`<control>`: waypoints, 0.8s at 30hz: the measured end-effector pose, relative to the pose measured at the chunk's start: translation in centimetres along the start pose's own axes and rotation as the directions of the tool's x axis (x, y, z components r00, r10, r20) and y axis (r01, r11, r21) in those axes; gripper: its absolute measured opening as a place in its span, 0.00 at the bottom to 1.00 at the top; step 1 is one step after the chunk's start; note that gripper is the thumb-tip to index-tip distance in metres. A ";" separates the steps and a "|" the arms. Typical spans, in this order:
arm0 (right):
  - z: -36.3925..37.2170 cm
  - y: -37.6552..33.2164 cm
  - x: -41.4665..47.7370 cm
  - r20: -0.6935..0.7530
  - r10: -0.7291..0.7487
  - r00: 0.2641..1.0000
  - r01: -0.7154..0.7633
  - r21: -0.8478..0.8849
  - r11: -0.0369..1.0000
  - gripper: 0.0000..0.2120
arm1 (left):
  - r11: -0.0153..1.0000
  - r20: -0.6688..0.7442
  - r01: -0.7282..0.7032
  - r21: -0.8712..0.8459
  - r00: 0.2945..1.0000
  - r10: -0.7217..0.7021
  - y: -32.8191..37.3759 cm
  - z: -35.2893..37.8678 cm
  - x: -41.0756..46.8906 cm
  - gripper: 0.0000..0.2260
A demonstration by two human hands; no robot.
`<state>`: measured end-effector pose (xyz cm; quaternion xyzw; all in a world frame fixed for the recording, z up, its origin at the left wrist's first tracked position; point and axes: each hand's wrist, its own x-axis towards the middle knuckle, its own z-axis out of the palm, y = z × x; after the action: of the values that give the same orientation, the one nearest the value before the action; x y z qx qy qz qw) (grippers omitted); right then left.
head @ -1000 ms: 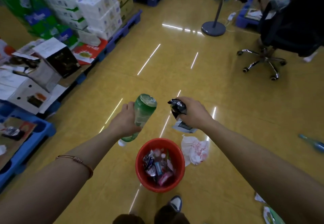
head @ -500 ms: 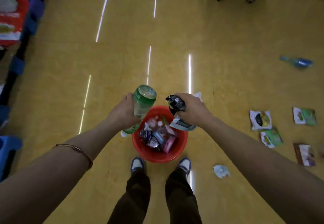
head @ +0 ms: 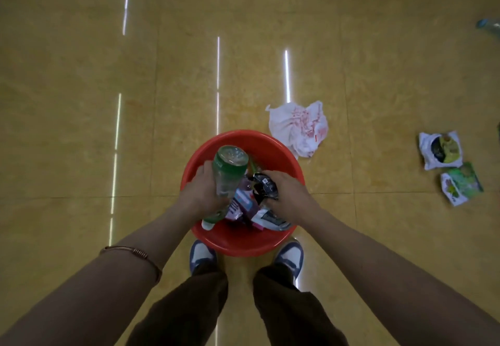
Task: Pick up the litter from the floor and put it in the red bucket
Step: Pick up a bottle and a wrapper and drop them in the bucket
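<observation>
Glossy yellow tile floor point(head: 81, 102); round red bucket point(head: 266, 142) at frame centre. Your left hand point(head: 201, 191) wraps green plastic bottle point(head: 230, 172), cap down; your right hand point(head: 288, 196) clutches crinkled black wrapper point(head: 265, 187), both over bucket.

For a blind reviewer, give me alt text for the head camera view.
Seen from above, a person's left hand grips a green bottle and the right hand a black wrapper, both over a red bucket holding litter. A crumpled white bag and two snack packets lie on the floor.
</observation>
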<state>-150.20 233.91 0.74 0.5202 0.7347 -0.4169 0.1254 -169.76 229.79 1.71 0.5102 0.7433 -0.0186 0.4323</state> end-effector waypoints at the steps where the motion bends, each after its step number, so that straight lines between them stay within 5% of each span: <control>1: 1.1 0.6 0.6 0.007 0.012 1.000 -0.012 0.007 1.000 0.33 | 1.000 0.020 0.015 0.006 1.000 -0.015 -0.6 1.2 0.8 0.35; 12: 4.3 2.8 4.9 0.012 0.058 0.998 -0.060 0.177 0.982 0.39 | 0.990 0.084 0.118 -0.073 0.990 -0.112 -2.3 4.5 5.4 0.50; 24: -10.4 -3.8 -7.3 -0.282 0.051 0.958 -0.028 0.085 0.996 0.27 | 0.991 -0.076 -0.126 0.047 0.989 0.130 9.0 -8.2 -6.7 0.35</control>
<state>-147.77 236.43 13.51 0.5940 0.7172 -0.3644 0.0061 -167.16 232.92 15.01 0.5662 0.7248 0.0136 0.3923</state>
